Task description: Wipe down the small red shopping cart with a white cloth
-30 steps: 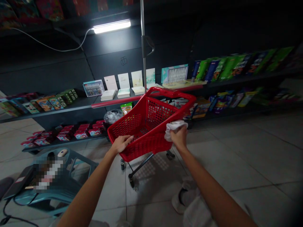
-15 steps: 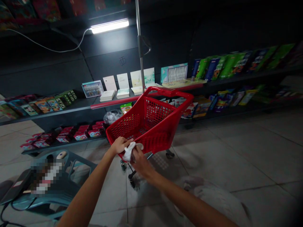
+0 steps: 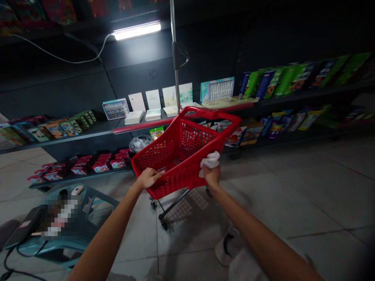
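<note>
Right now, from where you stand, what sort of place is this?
Probably a small stationery or gift shop: there's a red shopping trolley, and dark wall shelves display a boxed paint set and cards for sale.

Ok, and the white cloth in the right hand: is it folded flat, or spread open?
Neither: it is crumpled. The white cloth bulges in a loose wad out of the closed right hand, with no flat fold or spread edge showing.

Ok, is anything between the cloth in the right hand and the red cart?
Nothing visible: the cloth held in the right hand appears to sit right against the side of the red cart, while the left hand rests on the cart's near rim.
</note>
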A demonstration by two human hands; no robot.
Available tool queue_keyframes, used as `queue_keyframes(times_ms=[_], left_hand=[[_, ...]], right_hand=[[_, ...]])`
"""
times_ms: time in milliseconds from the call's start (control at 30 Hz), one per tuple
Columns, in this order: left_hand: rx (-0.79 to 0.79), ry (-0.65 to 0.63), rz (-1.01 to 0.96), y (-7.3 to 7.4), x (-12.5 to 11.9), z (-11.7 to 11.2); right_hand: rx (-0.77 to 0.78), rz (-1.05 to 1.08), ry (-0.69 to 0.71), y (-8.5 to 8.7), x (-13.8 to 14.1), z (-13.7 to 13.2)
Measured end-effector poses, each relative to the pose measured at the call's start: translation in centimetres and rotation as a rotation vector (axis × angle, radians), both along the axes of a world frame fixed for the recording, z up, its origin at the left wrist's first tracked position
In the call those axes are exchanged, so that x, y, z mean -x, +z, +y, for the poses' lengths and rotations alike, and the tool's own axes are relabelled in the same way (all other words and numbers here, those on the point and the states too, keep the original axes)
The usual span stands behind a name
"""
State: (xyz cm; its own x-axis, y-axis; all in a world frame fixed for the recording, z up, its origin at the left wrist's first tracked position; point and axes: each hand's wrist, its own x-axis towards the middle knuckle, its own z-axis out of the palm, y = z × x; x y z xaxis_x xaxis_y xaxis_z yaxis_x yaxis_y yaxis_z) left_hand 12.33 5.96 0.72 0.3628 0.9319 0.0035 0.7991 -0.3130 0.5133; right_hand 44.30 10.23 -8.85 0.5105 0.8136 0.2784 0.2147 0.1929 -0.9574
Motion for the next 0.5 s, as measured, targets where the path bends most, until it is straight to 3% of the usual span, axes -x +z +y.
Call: queue_keyframes(times_ms=[167,267,400,500], left_hand=[[-0.005,0.015,0.007,0.1,-0.2,-0.1],[0.000,0.008,0.005,0.1,-0.3,0.0],[-0.007,0.015,-0.003,0.0,-0.3,0.0],[-0.003,0.022,0.006,0.1,-0.3,-0.1]], right_hand=[[0.059,0.281,0.154,-2.8,12.7,-6.4],[0.104,0.251,0.392,-3.6,17.6,-10.6],[0.209,0.241,0.705,-3.5,19.3,-13.6],[0.334,0.413,0.654,-3.0,17.1,-12.8]])
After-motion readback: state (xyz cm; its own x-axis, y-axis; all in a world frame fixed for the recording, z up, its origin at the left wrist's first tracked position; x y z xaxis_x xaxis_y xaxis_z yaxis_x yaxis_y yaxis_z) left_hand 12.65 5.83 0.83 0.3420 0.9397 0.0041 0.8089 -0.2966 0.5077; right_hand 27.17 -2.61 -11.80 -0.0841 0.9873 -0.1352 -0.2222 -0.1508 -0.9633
